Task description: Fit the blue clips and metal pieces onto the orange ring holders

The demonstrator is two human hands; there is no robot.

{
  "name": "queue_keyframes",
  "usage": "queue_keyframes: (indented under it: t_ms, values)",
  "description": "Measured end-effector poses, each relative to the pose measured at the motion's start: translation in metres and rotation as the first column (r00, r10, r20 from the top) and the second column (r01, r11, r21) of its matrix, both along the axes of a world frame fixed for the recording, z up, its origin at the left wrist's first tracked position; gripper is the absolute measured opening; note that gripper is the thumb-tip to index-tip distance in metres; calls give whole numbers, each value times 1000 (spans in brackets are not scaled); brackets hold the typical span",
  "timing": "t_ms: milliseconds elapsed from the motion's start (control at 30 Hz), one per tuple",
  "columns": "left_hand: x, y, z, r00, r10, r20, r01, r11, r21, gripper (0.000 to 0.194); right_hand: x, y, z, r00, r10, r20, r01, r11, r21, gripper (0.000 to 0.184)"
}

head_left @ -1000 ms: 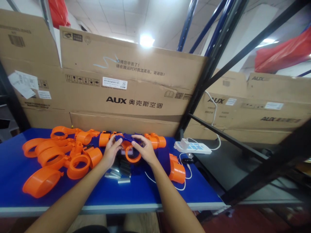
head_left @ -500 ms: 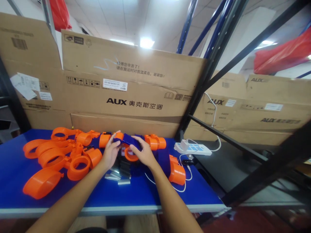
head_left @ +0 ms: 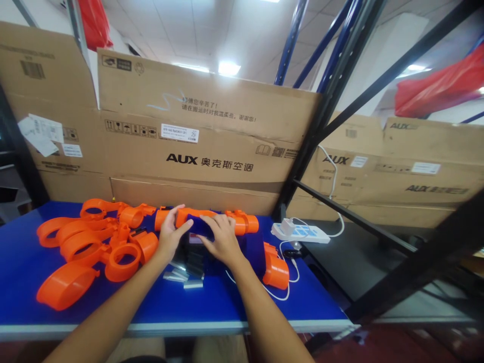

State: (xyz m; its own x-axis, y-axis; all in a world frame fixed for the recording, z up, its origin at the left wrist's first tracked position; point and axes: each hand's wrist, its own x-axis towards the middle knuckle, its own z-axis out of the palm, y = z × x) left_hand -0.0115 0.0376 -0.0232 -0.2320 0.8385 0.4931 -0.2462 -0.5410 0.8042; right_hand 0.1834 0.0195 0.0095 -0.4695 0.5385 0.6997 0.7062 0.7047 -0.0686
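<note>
My left hand and my right hand hold an orange plastic ring piece between them, over the back middle of the table. A dark blue band runs along its near side, under my thumbs. My left fingers are around its left end; the right hand's fingers bend over its right part. Several dark strips lie below my hands, beside silvery flat pieces. More orange rings with stubby arms are heaped to the left. An orange double-ring piece sits just right of my right hand.
The blue tabletop ends at a pale front edge. At right are orange rings, a white cable and a power strip. A cardboard box wall stands behind; a dark rack post rises right.
The orange ring piece has been turned between my hands: its orange side now shows on top, where the dark blue part faced up before. My right-hand fingers have curled further over it.
</note>
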Motion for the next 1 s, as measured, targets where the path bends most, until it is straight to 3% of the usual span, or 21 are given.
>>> queue_keyframes:
  t_ms: [300,533,1000]
  values:
    - [-2,4,-7,979,139,-148,-130,989,66,57,4,4,-4,997,-64,52,63,998,15,51]
    - [-3,0,-2,974,88,-209,-80,996,47,52,5,4,-5,996,-67,56,64,997,51,56]
    - [-4,1,-2,975,111,-191,-107,994,34,44,6,2,-3,997,-59,53,57,998,34,61]
